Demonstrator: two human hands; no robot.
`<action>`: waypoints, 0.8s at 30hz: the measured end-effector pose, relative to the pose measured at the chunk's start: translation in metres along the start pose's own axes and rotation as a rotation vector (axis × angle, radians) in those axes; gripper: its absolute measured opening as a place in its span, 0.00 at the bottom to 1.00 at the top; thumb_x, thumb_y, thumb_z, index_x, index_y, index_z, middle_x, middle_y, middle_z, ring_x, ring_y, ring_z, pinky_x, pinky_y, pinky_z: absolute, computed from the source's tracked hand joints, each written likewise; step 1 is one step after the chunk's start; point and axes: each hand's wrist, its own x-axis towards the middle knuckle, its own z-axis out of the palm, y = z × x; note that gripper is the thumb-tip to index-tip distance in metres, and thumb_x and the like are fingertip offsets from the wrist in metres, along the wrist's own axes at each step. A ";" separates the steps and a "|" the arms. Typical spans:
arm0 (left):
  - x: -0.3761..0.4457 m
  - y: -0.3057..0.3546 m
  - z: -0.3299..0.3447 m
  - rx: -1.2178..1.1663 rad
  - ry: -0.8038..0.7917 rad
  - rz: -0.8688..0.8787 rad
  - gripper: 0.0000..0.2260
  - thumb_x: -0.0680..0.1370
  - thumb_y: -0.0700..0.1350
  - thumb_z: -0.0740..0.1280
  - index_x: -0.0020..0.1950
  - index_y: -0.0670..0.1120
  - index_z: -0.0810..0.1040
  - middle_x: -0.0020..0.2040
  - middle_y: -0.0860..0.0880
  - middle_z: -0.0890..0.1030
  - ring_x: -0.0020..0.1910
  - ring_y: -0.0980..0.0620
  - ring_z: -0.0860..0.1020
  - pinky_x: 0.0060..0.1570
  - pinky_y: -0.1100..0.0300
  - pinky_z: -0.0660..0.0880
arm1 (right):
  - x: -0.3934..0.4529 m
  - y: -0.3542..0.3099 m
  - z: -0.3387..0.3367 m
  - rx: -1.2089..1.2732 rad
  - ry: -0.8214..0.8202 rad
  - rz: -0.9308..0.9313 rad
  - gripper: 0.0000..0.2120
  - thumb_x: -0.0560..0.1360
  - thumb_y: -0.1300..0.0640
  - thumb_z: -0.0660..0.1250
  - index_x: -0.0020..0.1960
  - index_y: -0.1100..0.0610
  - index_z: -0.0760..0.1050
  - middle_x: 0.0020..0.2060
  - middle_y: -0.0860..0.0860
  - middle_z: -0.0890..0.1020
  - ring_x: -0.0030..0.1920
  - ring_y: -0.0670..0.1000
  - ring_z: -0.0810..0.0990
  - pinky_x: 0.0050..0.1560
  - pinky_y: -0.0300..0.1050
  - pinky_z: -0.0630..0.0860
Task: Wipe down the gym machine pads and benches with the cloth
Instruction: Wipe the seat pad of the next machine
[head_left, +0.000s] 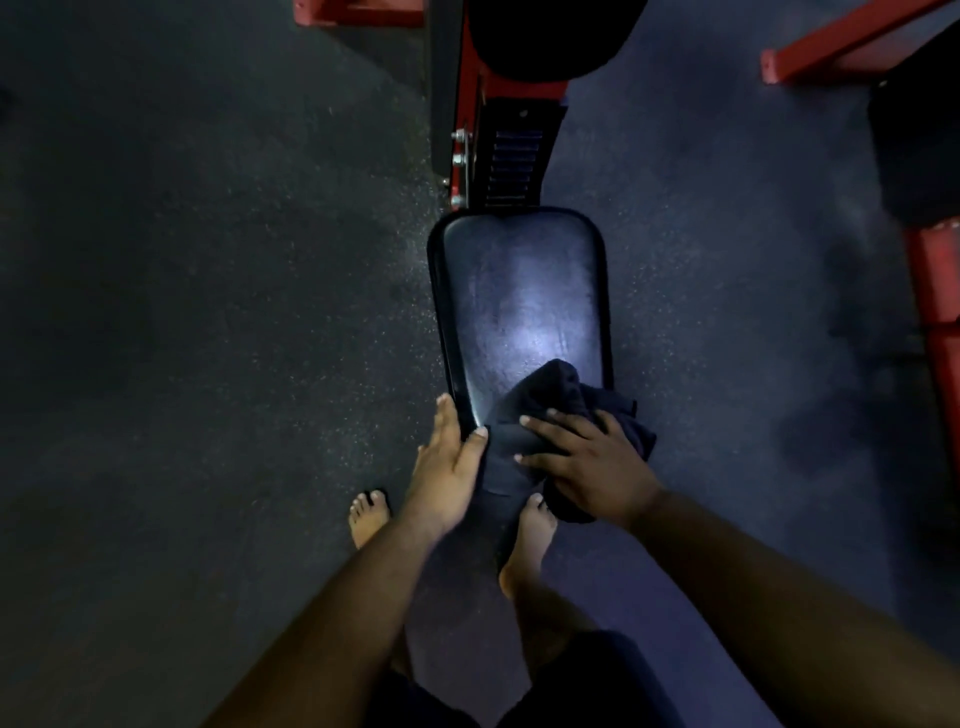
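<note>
A black padded bench seat (519, 291) runs away from me in the middle of the view, shiny under a patch of light. A dark cloth (550, 400) lies bunched on its near end and hangs over the near edge. My right hand (587, 462) lies flat on the cloth with fingers spread, pressing it onto the pad. My left hand (447, 462) rests against the pad's near left corner, fingers straight along the edge and thumb on the cloth's edge.
The bench's red and black frame (467, 130) and a second black pad (545, 36) continue at the top. Red machine frames stand at the right edge (935, 291) and top corners. Dark speckled rubber floor (208, 312) surrounds the bench. My bare feet stand below the pad.
</note>
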 end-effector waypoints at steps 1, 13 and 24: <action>-0.010 0.008 0.004 -0.024 -0.015 -0.025 0.33 0.84 0.62 0.55 0.84 0.56 0.42 0.84 0.56 0.44 0.83 0.49 0.46 0.82 0.46 0.45 | -0.007 -0.002 -0.016 0.062 0.012 0.072 0.20 0.77 0.46 0.57 0.66 0.37 0.77 0.77 0.47 0.69 0.73 0.58 0.72 0.60 0.67 0.72; -0.141 0.154 -0.091 -0.496 -0.019 0.082 0.17 0.78 0.46 0.73 0.66 0.47 0.79 0.60 0.47 0.85 0.60 0.48 0.83 0.67 0.45 0.77 | -0.041 -0.125 -0.189 0.539 0.341 0.387 0.27 0.79 0.41 0.63 0.77 0.41 0.66 0.80 0.52 0.61 0.78 0.56 0.59 0.72 0.60 0.63; -0.181 0.297 -0.190 0.223 0.010 0.560 0.15 0.73 0.52 0.66 0.54 0.44 0.77 0.53 0.46 0.80 0.56 0.46 0.78 0.59 0.48 0.75 | -0.019 -0.162 -0.287 0.816 0.924 0.640 0.30 0.76 0.41 0.67 0.73 0.52 0.70 0.76 0.51 0.67 0.76 0.52 0.65 0.75 0.51 0.64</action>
